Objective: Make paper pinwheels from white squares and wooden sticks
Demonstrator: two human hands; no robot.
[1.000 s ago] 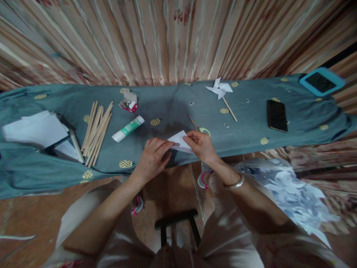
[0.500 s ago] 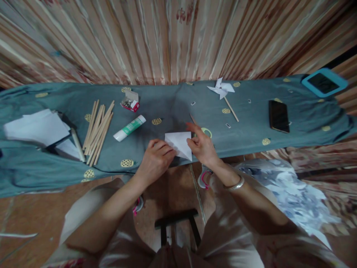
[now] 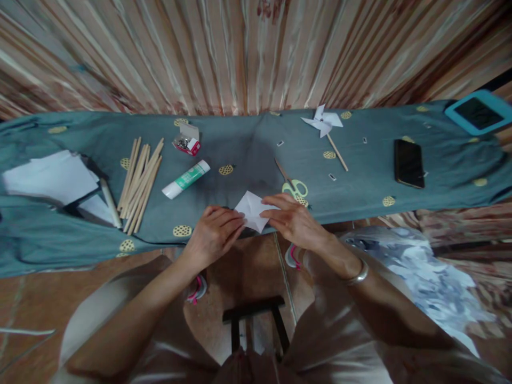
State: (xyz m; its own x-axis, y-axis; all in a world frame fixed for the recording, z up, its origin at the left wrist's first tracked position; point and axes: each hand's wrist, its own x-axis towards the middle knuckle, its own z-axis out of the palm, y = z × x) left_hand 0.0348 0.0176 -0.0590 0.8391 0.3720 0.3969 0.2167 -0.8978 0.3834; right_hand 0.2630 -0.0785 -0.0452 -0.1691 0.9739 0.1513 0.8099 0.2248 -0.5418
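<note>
A small sheet of white paper (image 3: 253, 209) with crease lines is held between both hands at the near edge of the cloth-covered table. My left hand (image 3: 214, 233) pinches its left corner with bent fingers. On the opposite side, my right hand (image 3: 295, 221) grips the right corner between thumb and fingers. Just beyond my right hand lie scissors (image 3: 294, 188) with pale green handles, blades pointing away. A white paper pinwheel (image 3: 322, 121) on a wooden stick rests farther back on the right.
Left of the paper are a glue stick (image 3: 186, 180), a red box of metal pins (image 3: 187, 140), several wooden sticks (image 3: 141, 184) and white paper sheets (image 3: 50, 178). A phone (image 3: 408, 164) and a blue-framed tablet (image 3: 479, 112) lie right. A plastic bag of paper scraps (image 3: 424, 277) sits on the floor.
The paper has been turned from a folded triangle shape to an opened, corner-up position. My right hand has closed onto its right corner, and the scissors are more exposed.
</note>
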